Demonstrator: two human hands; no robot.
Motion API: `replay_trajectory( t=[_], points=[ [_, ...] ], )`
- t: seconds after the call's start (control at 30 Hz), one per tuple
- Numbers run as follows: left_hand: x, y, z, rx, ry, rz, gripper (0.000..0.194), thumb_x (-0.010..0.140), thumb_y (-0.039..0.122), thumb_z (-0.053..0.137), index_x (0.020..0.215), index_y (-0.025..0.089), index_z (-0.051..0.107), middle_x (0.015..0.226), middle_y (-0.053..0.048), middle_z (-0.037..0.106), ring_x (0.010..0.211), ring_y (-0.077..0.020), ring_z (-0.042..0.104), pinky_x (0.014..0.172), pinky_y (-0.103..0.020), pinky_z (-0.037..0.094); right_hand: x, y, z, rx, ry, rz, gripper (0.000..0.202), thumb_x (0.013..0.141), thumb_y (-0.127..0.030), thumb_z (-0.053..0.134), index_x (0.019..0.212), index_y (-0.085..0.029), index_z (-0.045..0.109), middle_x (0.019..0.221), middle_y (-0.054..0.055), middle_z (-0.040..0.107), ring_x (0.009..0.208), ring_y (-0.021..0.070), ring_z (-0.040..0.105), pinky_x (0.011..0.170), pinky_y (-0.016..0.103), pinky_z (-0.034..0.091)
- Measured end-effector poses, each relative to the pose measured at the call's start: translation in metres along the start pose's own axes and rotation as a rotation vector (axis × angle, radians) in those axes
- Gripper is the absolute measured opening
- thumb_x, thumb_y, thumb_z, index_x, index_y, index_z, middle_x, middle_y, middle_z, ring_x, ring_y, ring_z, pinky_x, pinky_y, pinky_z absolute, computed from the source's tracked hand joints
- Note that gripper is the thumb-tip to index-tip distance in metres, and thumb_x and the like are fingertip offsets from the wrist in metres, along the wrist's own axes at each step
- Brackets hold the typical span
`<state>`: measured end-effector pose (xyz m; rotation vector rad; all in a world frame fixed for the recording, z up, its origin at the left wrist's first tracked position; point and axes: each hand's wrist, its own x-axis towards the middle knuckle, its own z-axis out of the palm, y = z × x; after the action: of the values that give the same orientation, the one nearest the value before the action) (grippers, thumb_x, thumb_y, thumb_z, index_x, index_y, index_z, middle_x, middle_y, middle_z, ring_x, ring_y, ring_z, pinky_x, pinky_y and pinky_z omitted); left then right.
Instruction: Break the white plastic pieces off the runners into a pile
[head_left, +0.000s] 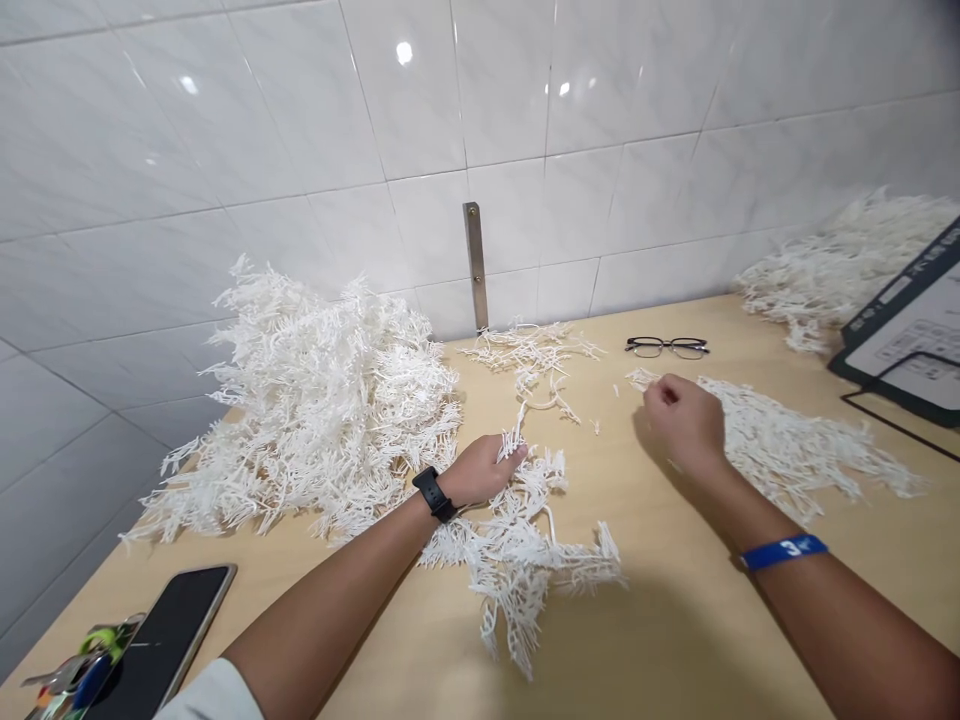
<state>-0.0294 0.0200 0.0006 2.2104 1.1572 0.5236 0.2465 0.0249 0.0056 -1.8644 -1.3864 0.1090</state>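
Note:
My left hand (pixel 486 470), with a black watch on its wrist, is closed on a white branching strand (pixel 519 425) whose thin tip sticks up past the fingers. Below and around that hand lies a loose clump of similar white strands (pixel 517 560). My right hand (pixel 686 415), wearing a blue wristband, is curled into a fist at the left end of a flatter spread of white strands (pixel 795 440). Its fingers hide whatever may be inside.
A tall heap of white strands (pixel 322 390) stands at left; small scraps (pixel 525 347) lie by the wall. Eyeglasses (pixel 667 347) rest at the back. At right are another heap (pixel 847 250) and a dark-framed board (pixel 915 330). A phone (pixel 176 620) and keys (pixel 75 670) lie front left.

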Motion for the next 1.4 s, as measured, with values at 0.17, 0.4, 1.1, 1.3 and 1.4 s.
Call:
replay_trajectory(
  t=[0.17,0.4,1.1,1.3,1.4],
  points=[
    [0.001,0.002,-0.001,-0.096,0.018,-0.057,0.044,0.093,0.055,0.034,0.067,0.019,0.033,0.062,0.003,0.034,0.06,-0.0112,0.033,0.058,-0.026,0.025,0.013,0.013,-0.009,-0.122,-0.13,0.085,0.039,0.081,-0.043,0.054,0.053,-0.021,0.039,0.049,0.0,0.044,0.052,0.0142,0.034,0.053,0.029,0.021],
    [0.002,0.005,-0.001,-0.189,0.019,-0.072,0.042,0.091,0.054,0.042,0.07,0.017,0.045,0.066,0.002,0.046,0.064,-0.0123,0.042,0.062,-0.025,0.033,-0.023,-0.026,-0.002,0.273,-0.564,-0.171,0.049,0.09,-0.055,0.042,0.056,-0.02,0.034,0.054,-0.003,0.032,0.053,0.0117,0.032,0.052,0.027,0.024],
    [0.0,0.01,0.0,-0.049,-0.004,-0.063,0.046,0.092,0.055,0.037,0.066,0.018,0.041,0.061,0.002,0.045,0.061,-0.0128,0.04,0.06,-0.026,0.029,-0.031,-0.027,0.013,0.284,-0.649,-0.251,0.024,0.069,-0.023,0.043,0.057,-0.022,0.022,0.056,-0.005,0.02,0.055,0.0095,0.021,0.053,0.027,0.015],
    [0.001,0.008,0.001,-0.036,0.006,-0.03,0.046,0.093,0.054,0.035,0.064,0.019,0.035,0.06,0.003,0.04,0.059,-0.0118,0.036,0.058,-0.026,0.027,-0.031,-0.03,0.014,0.137,-0.54,-0.291,0.024,0.07,-0.023,0.044,0.053,-0.021,0.027,0.051,-0.004,0.027,0.053,0.0098,0.026,0.052,0.027,0.016],
    [0.001,0.006,0.001,-0.028,0.004,-0.021,0.047,0.094,0.054,0.034,0.064,0.019,0.034,0.06,0.003,0.038,0.058,-0.0115,0.035,0.057,-0.026,0.026,-0.03,-0.03,0.016,0.059,-0.483,-0.339,0.025,0.072,-0.022,0.045,0.052,-0.02,0.031,0.049,-0.004,0.033,0.052,0.0105,0.029,0.053,0.028,0.018]
  ],
)
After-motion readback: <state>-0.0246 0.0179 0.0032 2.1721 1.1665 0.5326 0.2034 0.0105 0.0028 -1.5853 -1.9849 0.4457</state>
